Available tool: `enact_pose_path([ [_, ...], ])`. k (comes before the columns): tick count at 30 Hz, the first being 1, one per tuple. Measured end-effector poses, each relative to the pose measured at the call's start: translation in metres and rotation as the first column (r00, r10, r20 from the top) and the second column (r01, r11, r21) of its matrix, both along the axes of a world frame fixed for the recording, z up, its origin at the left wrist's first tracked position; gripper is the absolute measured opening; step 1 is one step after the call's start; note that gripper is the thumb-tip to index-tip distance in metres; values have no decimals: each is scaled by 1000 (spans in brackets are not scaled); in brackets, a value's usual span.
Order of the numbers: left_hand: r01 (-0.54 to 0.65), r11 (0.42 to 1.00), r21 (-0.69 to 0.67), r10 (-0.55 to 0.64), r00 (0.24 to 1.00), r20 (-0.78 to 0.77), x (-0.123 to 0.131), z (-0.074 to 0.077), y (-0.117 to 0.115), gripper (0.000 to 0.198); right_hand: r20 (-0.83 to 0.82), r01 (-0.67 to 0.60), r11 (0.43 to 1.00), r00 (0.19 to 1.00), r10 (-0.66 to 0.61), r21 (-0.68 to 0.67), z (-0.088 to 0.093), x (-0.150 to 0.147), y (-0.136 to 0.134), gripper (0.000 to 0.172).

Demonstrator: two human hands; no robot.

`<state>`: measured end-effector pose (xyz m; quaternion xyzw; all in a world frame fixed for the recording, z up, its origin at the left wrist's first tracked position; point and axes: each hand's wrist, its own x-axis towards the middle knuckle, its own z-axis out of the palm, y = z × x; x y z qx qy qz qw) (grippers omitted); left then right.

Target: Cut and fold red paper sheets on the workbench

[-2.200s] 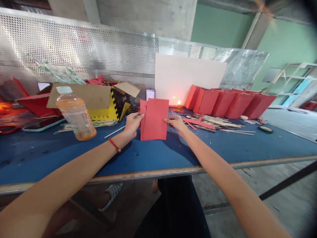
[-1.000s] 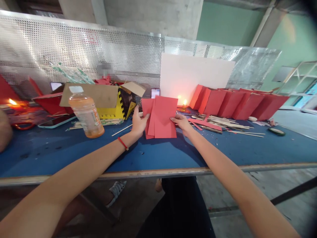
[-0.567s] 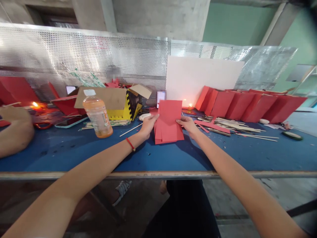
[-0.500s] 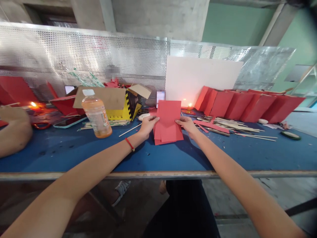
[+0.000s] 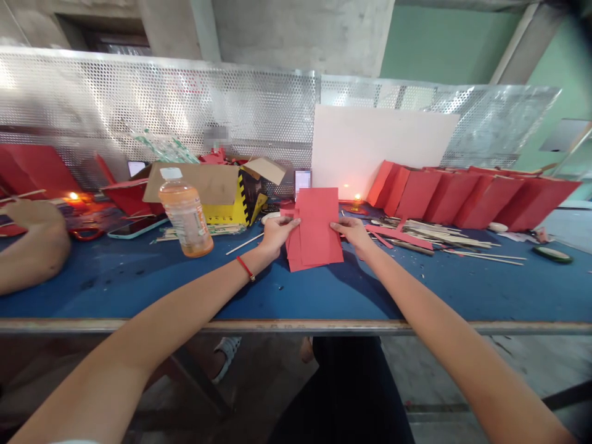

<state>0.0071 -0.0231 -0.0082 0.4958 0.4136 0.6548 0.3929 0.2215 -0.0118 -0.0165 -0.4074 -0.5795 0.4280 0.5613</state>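
Several red paper sheets (image 5: 319, 225) are held in front of me, with lower edges that do not line up. My left hand (image 5: 277, 235), with a red bracelet at its wrist, pinches their left edge between thumb and fingers. On the right edge, my right hand (image 5: 351, 233) grips the front sheet, thumb toward me. Behind the sheets stands a phone (image 5: 303, 180), partly covered by them. Near my right hand lie red paper strips (image 5: 400, 235) and a small burning lamp (image 5: 357, 202). A thin stick (image 5: 245, 243) rests beside my left hand.
On the blue table (image 5: 185, 296) stand a drink bottle (image 5: 185, 213), an open cardboard box (image 5: 198, 185) and a row of red boxes (image 5: 448, 194). Loose sticks (image 5: 430, 231) lie at right. A phone (image 5: 137, 227) lies at left, near another person's arm (image 5: 39, 246).
My hands hold nearly the same pose on the red sheets. The view has shifted slightly, so the table things appear a little farther right. The other person's arm at left has moved a bit.
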Motion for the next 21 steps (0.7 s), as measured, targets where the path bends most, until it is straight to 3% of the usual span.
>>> enact_pose_path([
  [7, 7, 1000, 14, -8, 997, 83, -1, -1, 0, 31, -75, 213, 976, 975, -209, 40, 1, 5, 6, 30],
  [13, 43, 999, -1, -42, 982, 182, 0, -3, 4, 43, -153, 471, 873, 879, -452, 129, 4, 14, 13, 50],
  [18, 57, 998, -5, -54, 972, 228, -3, -4, 8, 42, -54, 556, 734, 810, -584, 391, 6, 19, 11, 35],
  [21, 81, 997, 0, -78, 967, 243, -4, -2, 7, 44, -12, 566, 734, 795, -607, 376, 5, 21, 11, 38],
])
